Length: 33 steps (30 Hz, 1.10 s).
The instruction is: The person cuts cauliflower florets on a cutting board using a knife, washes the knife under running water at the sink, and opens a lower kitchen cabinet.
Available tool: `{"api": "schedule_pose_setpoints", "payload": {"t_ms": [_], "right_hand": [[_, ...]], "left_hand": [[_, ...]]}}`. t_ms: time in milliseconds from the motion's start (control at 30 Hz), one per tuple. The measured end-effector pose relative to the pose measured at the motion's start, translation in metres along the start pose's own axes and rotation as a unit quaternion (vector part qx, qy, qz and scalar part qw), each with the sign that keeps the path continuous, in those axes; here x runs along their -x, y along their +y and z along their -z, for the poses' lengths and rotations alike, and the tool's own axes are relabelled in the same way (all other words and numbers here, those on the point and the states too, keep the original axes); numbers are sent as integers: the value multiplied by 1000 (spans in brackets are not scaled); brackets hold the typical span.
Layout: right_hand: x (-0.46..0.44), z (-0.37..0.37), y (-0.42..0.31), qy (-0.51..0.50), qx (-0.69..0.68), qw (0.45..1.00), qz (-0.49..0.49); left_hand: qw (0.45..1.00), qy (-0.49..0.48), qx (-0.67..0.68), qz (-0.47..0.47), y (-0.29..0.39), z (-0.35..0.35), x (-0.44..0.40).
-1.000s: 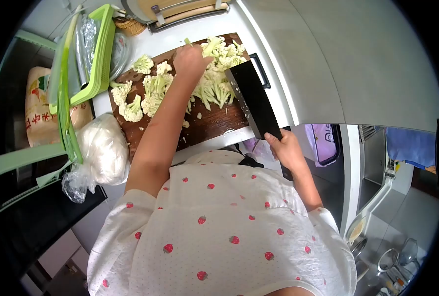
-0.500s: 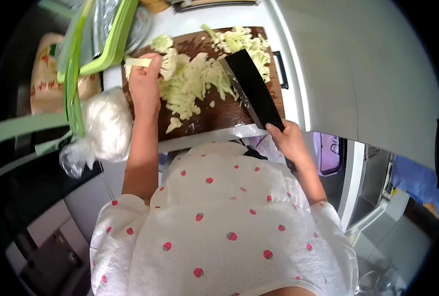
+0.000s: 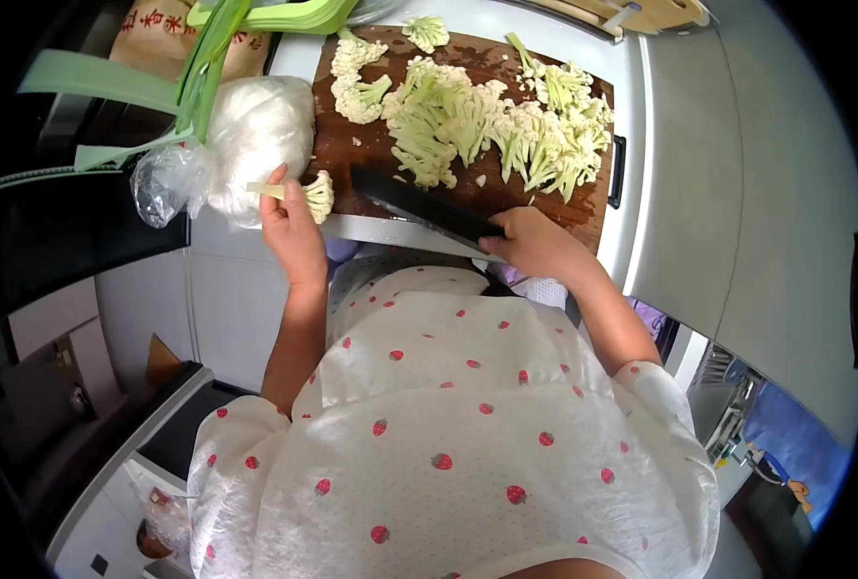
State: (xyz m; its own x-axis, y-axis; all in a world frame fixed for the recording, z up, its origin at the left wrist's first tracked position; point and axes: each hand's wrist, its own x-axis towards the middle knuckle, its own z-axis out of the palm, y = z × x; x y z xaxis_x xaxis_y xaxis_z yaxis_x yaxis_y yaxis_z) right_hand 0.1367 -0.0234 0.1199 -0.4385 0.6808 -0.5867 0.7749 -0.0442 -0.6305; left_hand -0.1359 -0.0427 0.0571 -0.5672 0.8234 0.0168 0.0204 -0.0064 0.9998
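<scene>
My left hand [image 3: 292, 227] pinches a cauliflower floret [image 3: 319, 198], its pale stem sticking out to the left, near the board's front left corner. In my right hand [image 3: 535, 239] is a cleaver [image 3: 424, 208] with a broad dark blade, held by its handle. The blade points left, low over the front part of the wooden cutting board [image 3: 583, 217]. Cut cauliflower pieces [image 3: 448, 116] spread across the middle and right of the board. More florets [image 3: 357, 82] lie at its back left, and a single floret [image 3: 426, 34] rests by the back edge.
A clear plastic bag with white contents [image 3: 260, 135] sits left of the board. Green plastic baskets [image 3: 284, 13], long green leaves [image 3: 202, 82] and a printed sack [image 3: 154, 41] are behind it. A grey cabinet panel [image 3: 728, 145] borders the right side.
My left hand has drawn the floret back toward me, off the cauliflower pile. The cleaver has swung leftward and lower, toward the board's front edge. The camera view has shifted.
</scene>
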Motion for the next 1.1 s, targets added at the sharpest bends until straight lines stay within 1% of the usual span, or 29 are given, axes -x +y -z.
{"api": "schedule_pose_setpoints", "payload": {"t_ms": [33, 100, 133, 167, 200, 233, 267, 333, 367, 400, 433, 467, 500, 533, 567, 600, 633, 700, 733, 767, 833, 867, 933, 1000, 1100], "right_hand": [[-5, -2, 3, -3, 2, 1000, 1], [-14, -7, 12, 31, -4, 1000, 5], [-15, -5, 12, 30, -3, 1000, 4], [-15, -3, 11, 36, -37, 998, -29], [-14, -2, 10, 43, -71, 995, -63], [-13, -3, 12, 43, -72, 994, -65], [-11, -5, 15, 61, -82, 993, -65], [-6, -6, 15, 78, -94, 990, -66], [-2, -3, 10, 85, -119, 984, -99], [1, -1, 8, 92, -144, 976, -133], [1, -2, 9, 91, -144, 976, -134], [2, -1, 11, 94, -144, 975, -139], [4, -2, 11, 96, -145, 974, -146], [3, -5, 13, 95, -145, 974, -148], [2, -10, 16, 90, -139, 978, -126], [2, -16, 17, 84, -134, 982, -105], [2, -20, 18, 82, -134, 982, -107], [2, -25, 17, 104, -149, 978, -100], [3, -26, 16, 101, -148, 979, -100], [4, -26, 14, 101, -149, 978, -105], [6, -25, 9, 101, -147, 978, -108], [9, -24, 6, 111, -131, 980, -103], [16, -21, -1, 120, -113, 981, -98], [22, -17, -10, 162, -33, 984, -63], [24, -10, -21, 135, -7, 988, -79]], "left_hand": [[1000, 3, 0, 2, -4, 1, 1], [997, -58, -43, 0, -13, -2, 1], [995, -85, -34, 38, -12, -6, 3], [995, -85, -34, 39, -12, -11, 4], [989, -129, -62, 42, -13, -18, 1], [980, -174, -91, 45, -15, -24, -2], [979, -176, -91, 48, -20, -30, -7], [949, -236, -207, -31, -32, -43, -19], [949, -237, -207, -30, -35, -49, -24], [931, -246, -263, -64, -33, -55, -27], [909, -253, -317, -99, -29, -59, -28], [900, -249, -349, -77, -23, -60, -29], [900, -251, -348, -75, -26, -57, -26], [921, -198, -324, -91, -31, -54, -24], [937, -143, -299, -107, -34, -50, -23], [948, -146, -273, -77, -31, -43, -20], [948, -146, -274, -75, -31, -35, -15], [913, -210, -255, -240, -34, -22, -6], [893, -221, -277, -277, -30, -22, -3], [894, -218, -278, -275, -35, -21, -1], [887, -246, -274, -278, -44, -25, 0], [898, -249, -270, -243, -47, -28, 3], [900, -248, -264, -244, -48, -37, 9], [901, -249, -255, -246, -49, -40, 10], [910, -237, -247, -235, -50, -41, 12]]}}
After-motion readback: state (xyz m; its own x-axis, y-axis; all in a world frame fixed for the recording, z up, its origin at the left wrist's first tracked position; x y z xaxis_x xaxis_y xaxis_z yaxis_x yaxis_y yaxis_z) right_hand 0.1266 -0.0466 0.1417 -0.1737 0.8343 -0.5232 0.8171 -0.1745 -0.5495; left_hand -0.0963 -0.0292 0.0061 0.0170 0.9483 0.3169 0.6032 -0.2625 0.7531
